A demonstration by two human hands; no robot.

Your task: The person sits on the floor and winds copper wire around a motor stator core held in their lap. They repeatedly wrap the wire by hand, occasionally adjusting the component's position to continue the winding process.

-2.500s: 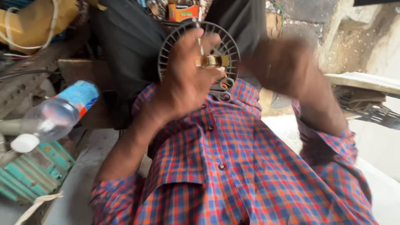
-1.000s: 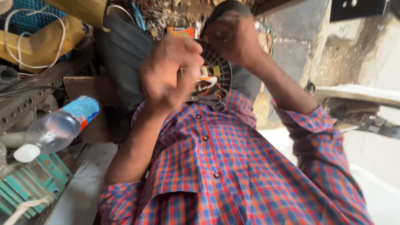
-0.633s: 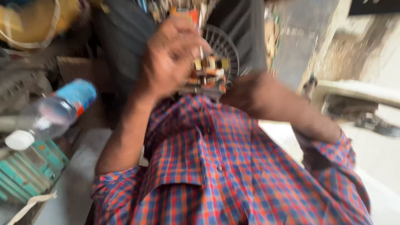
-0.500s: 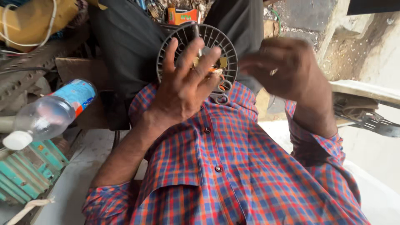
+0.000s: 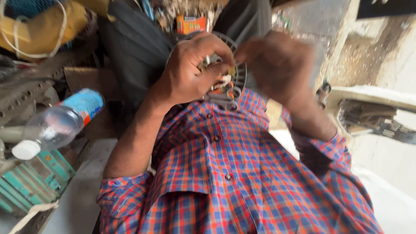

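A round grey slotted motor part (image 5: pixel 239 77) with brass and copper pieces at its centre is held up in front of my checked shirt (image 5: pixel 225 173). My left hand (image 5: pixel 190 71) grips it from the left, with the fingers curled over its centre. My right hand (image 5: pixel 277 65) is blurred and close against the part's right side. Its fingertips meet my left fingers near the middle. I cannot make out whether the right hand pinches anything. Most of the part is hidden behind both hands.
A clear plastic bottle (image 5: pixel 56 123) with a blue label and white cap lies at the left, above a green ribbed motor housing (image 5: pixel 30 184). A yellow bundle (image 5: pixel 39 26) and a small orange box (image 5: pixel 190 24) sit at the top. A pale ledge (image 5: pixel 377 97) runs along the right.
My left fingers, spread flat on the part half a second ago, have curled over its centre. My right hand has moved left, in against the part.
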